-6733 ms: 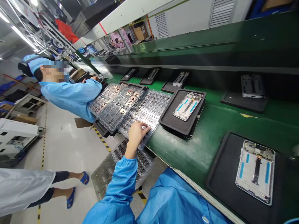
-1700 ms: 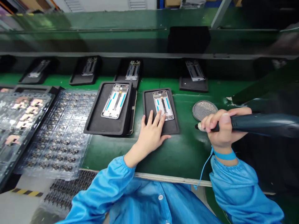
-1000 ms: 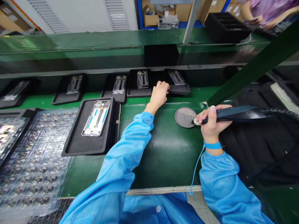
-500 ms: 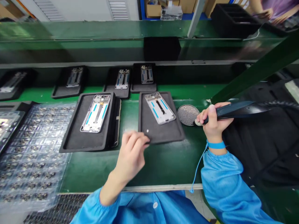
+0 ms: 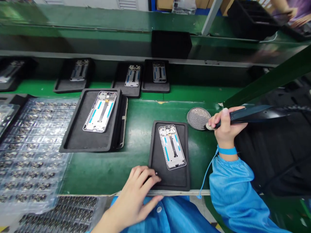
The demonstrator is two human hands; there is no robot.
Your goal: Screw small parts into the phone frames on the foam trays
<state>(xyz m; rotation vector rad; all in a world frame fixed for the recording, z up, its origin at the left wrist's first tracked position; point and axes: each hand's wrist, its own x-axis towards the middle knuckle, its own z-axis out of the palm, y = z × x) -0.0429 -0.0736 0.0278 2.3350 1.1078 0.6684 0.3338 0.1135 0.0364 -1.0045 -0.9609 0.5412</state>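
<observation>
We note the left hand (image 5: 134,194) with its fingers at the near-left corner of a black tray (image 5: 170,183), grip unclear. A phone mid-frame (image 5: 172,147) lies flat in the tray, near the desk (image 5: 109,174) front edge. The right hand (image 5: 225,127) clenches a corded pen-style tool (image 5: 252,114), its tip just beside a round mesh pad (image 5: 198,118).

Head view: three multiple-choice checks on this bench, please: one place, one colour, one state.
1. Where is the round mesh disc?
A. Inside the clear blister tray
B. Beside the right hand
C. Under the black tray

2. What colour is the right-wrist strap?
A. Yellow
B. Red
C. Blue

3. What is the right hand doing?
A. Lying open on the bench
B. Gripping a dark corded tool
C. Pressing the phone frame

1: B, it lies on the green bench next to that hand.
2: C, the band shows blue around the wrist.
3: B, the hand closes round the tool's barrel.
</observation>
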